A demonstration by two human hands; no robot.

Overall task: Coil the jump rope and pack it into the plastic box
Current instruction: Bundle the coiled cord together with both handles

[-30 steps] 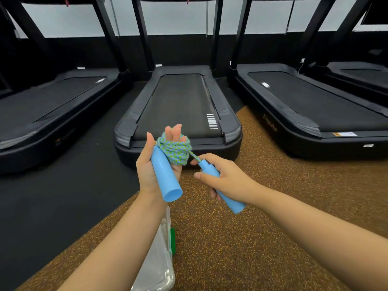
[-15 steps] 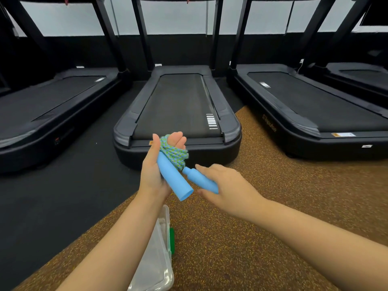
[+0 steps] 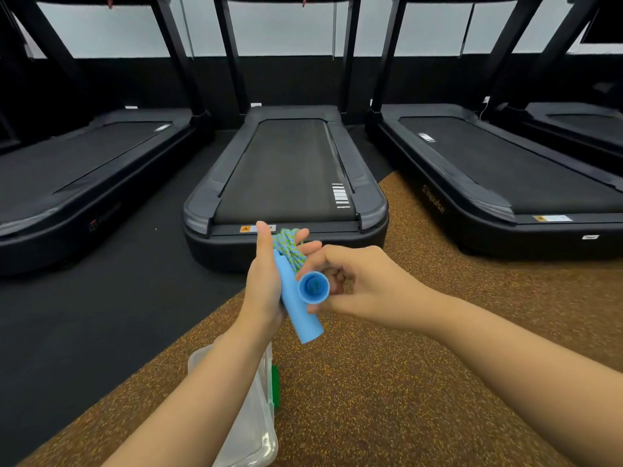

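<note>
Rope is wound in a green-blue bundle around the left hand, fingers closed on it. One blue handle is pinned in that palm, slanting down past the wrist. Second handle is pinched by the right hand, open end facing the camera, touching the first. Box is seen below the left forearm, on speckled floor.

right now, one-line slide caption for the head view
Left hand holds the coiled rope and one blue handle; right hand brings the second handle alongside, above the plastic box.
</note>
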